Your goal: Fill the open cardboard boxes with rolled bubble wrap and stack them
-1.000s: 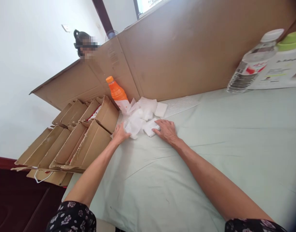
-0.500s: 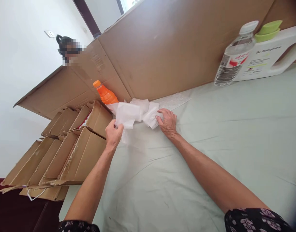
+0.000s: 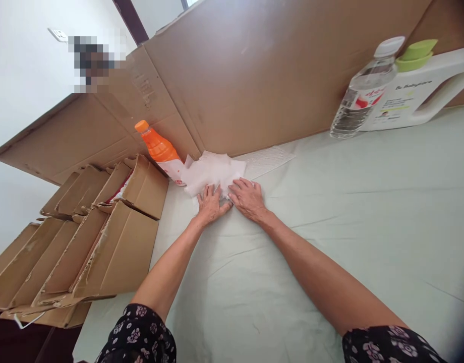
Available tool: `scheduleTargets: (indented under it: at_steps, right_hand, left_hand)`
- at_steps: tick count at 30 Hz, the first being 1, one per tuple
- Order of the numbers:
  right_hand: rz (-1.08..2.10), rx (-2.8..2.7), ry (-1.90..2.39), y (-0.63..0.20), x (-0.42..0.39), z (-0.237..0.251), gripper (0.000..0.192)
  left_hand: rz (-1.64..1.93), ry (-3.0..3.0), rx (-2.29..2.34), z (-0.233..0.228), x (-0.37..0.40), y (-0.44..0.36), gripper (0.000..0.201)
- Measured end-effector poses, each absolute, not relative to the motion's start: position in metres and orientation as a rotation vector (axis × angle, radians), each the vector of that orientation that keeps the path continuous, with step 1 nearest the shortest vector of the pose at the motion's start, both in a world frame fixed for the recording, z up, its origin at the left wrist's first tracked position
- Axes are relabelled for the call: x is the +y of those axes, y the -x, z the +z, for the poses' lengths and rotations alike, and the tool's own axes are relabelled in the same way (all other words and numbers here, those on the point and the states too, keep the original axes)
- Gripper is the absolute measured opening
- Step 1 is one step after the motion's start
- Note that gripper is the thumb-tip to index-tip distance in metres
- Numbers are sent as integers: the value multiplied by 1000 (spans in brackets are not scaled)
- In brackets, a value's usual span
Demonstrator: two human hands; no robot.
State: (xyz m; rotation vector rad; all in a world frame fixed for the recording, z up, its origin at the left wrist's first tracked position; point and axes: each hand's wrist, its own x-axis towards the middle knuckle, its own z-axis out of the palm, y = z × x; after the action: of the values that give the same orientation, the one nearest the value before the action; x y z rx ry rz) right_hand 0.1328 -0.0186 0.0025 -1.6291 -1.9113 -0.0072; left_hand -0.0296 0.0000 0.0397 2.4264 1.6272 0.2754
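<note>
A heap of white tissue-like pieces lies on the pale green cloth near the cardboard wall. My left hand rests flat on the heap's near edge, fingers spread. Beside it, almost touching, my right hand lies palm down on the same edge. Neither hand grips anything. An orange drink bottle leans just left of the heap.
A tall cardboard sheet stands along the far side. Open cardboard boxes crowd the left edge. A clear water bottle and a white jug with a green cap stand at the back right. A person shows beyond the cardboard, upper left.
My left hand held a white piece up half a second ago; now it is laid on the heap and both hands press flat side by side. The view shifted left.
</note>
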Motion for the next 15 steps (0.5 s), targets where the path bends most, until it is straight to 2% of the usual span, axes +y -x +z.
scheduleTargets:
  at_steps: [6,10,15]
  right_hand:
    - [-147,-1722,1624,-135,-25,12,43]
    - [-249,-1865,1477,-132,-33,17,45]
    - [-240,-1945,1478,-128,-35,16,46]
  left_hand:
    - [531,-2445,1673,47,-20,40,74]
    - [752,-2369,1763,37,-43,44,84]
    - [769,-2283,1825,23,-55,56,83]
